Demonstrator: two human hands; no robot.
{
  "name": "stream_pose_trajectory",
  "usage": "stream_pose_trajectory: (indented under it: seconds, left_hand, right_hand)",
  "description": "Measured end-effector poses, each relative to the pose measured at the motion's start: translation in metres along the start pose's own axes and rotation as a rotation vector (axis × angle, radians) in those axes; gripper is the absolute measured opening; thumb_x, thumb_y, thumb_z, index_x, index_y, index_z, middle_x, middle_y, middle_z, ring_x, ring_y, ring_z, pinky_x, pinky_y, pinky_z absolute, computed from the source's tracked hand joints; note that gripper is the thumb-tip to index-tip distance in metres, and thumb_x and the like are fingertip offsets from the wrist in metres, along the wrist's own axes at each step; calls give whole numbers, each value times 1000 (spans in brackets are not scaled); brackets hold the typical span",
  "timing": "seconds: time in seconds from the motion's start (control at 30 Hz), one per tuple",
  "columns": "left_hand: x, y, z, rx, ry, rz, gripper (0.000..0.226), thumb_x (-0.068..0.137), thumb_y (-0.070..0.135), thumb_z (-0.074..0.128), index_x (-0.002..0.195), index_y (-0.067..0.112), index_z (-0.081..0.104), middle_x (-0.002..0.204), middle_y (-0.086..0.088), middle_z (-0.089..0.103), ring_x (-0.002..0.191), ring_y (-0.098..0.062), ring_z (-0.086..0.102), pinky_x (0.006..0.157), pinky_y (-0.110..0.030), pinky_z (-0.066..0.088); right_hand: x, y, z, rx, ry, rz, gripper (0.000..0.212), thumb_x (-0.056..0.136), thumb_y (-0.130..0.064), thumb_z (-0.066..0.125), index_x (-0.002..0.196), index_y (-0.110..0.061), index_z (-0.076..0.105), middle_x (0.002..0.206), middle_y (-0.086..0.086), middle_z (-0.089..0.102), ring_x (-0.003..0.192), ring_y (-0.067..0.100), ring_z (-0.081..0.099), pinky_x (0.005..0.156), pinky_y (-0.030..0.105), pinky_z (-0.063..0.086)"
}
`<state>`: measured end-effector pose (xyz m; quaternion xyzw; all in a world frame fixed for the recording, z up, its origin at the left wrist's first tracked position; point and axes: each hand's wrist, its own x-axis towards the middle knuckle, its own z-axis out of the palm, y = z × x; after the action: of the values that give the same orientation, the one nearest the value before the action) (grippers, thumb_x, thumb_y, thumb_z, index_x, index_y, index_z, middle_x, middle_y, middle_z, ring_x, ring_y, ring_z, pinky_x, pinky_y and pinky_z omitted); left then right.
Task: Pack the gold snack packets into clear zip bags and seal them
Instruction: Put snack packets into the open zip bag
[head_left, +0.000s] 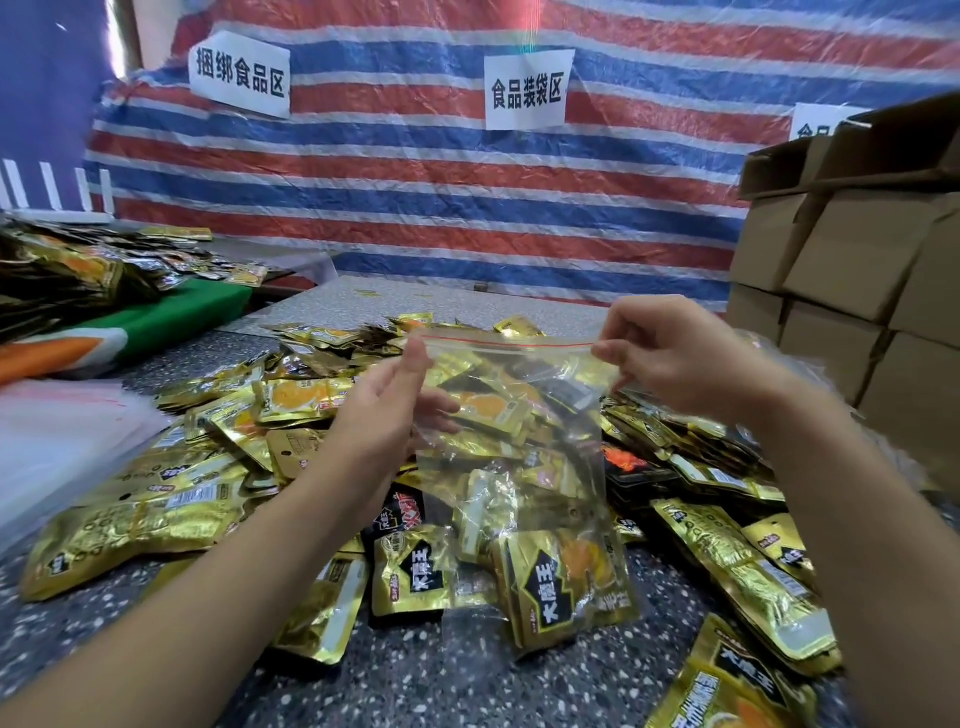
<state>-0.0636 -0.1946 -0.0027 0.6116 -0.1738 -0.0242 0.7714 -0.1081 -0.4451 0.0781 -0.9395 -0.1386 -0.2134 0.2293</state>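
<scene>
Zip bag: a clear zip bag (519, 447) with a red seal line hung upright above the heap of gold snack packets (218, 467), its bottom resting among them; a few gold packets (566, 587) sat inside at its lower end.
Left hand: the left hand (387, 410) was at the bag's upper left edge, thumb raised along the corner and fingers curled behind the film, grasping it.
Right hand: the right hand (665, 358) pinched the bag's upper right corner at the seal line.
Heap: it lay spread over the speckled table (467, 686) below and to both sides of the bag.
Boxes: cardboard boxes (852, 270) stood stacked right of the bag.
Backdrop: a striped tarp (415, 182) with paper signs (527, 93) hung beyond the bag.
Left of the bag: a second pile of packets (78, 270) lay on a green cloth (197, 306).
</scene>
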Motion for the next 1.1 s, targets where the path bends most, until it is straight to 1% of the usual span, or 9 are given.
stream_pose_trajectory:
  seconds: [0.13, 0.27, 0.37, 0.53, 0.63, 0.77, 0.9, 1.0, 1.1]
  left_hand:
    - [-7, -4, 6, 215, -274, -132, 64, 65, 65, 57, 107, 17, 64, 87, 5, 76, 86, -14, 72, 71, -20, 56]
    - [-13, -13, 9, 459, -295, -137, 12, 83, 28, 74, 94, 24, 74, 82, 11, 75, 64, 0, 67, 55, -16, 49]
    - [-12, -17, 11, 319, -220, -158, 8, 89, 14, 68, 89, 16, 76, 72, 6, 73, 55, -3, 62, 47, -19, 46]
    - [-2, -14, 6, 16, -38, -247, 8, 89, 6, 64, 93, 7, 71, 80, -7, 73, 66, -15, 66, 52, -29, 54]
    - [4, -11, 1, -103, 11, -285, 9, 89, 7, 63, 96, 4, 68, 81, -10, 73, 69, -20, 67, 59, -33, 56]
    - [3, -9, 4, -146, -35, -276, 17, 93, 18, 61, 106, 8, 65, 89, -7, 76, 69, -15, 71, 55, -29, 57]
    - [-2, -10, 6, -106, -193, -323, 38, 77, 44, 67, 106, 20, 67, 110, -6, 74, 84, -22, 73, 64, -35, 58]
    - [-5, -10, 9, -100, -258, -341, 44, 79, 30, 69, 113, 2, 63, 99, -14, 76, 79, -27, 74, 59, -30, 58]
    - [-5, -10, 9, -55, -231, -285, 34, 83, 15, 67, 114, 2, 62, 91, -11, 76, 76, -23, 74, 56, -26, 56]
  right_hand:
    - [2, 6, -2, 113, 112, -44, 12, 93, -20, 65, 81, -19, 63, 68, 2, 65, 64, 9, 68, 58, 24, 55]
    - [4, 9, 3, 265, 146, 9, 20, 91, -37, 61, 87, -18, 67, 71, 0, 66, 67, 9, 62, 65, 21, 51]
    - [3, 7, 11, 476, 5, 139, 39, 84, -51, 55, 97, -16, 64, 82, -2, 68, 84, 16, 69, 85, 33, 58]
    - [-3, 15, 24, 473, -452, 285, 55, 77, -64, 57, 111, -21, 65, 105, -1, 72, 100, 24, 69, 87, 36, 58]
    - [-7, 14, 36, 460, -628, 305, 37, 89, -53, 58, 88, -16, 65, 82, -2, 66, 72, 15, 63, 67, 28, 52]
    - [-11, 14, 45, 649, -558, 363, 41, 90, -31, 65, 98, 8, 58, 79, 9, 55, 65, 15, 49, 59, 28, 36]
    - [-19, 13, 50, 894, -385, 474, 26, 84, -9, 70, 106, -1, 57, 102, 19, 64, 86, 24, 62, 64, 28, 50]
    - [-27, 11, 56, 1060, -262, 593, 38, 84, 1, 69, 118, -4, 54, 113, 17, 70, 92, 23, 69, 56, 26, 53]
    - [-38, 7, 59, 1181, -280, 690, 25, 85, -16, 69, 108, -11, 60, 96, 8, 74, 78, 18, 70, 61, 28, 55]
